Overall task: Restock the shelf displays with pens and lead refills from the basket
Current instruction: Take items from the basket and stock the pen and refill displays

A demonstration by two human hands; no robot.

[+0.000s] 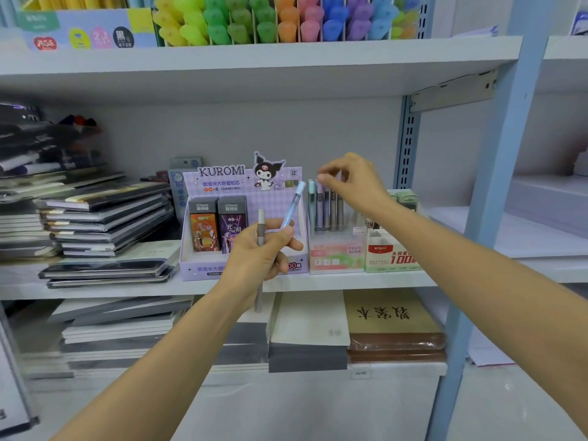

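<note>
Pens sit in the left hand [264, 246]: its fingers curl round a slim light-blue translucent pen [292, 205] and a grey plastic pen [261, 230]. The blue pen's long axis tilts up and right, its cap end aiming at the pink-and-white cardboard display box [337, 256] just to the right, where upright pens [331, 208] stand. The right hand [353, 183] hovers at their tops, thumb and forefinger nearly closed; cannot tell if it pinches one. It is the hand nearer the box, and the blue pen lies down-left of it.

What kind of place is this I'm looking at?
Most likely a stationery shop: metal shelving carries a Kuromi display box of lead refills, rows of coloured markers above, and stacked notebooks to the left. The left hand holds two pens.
</note>
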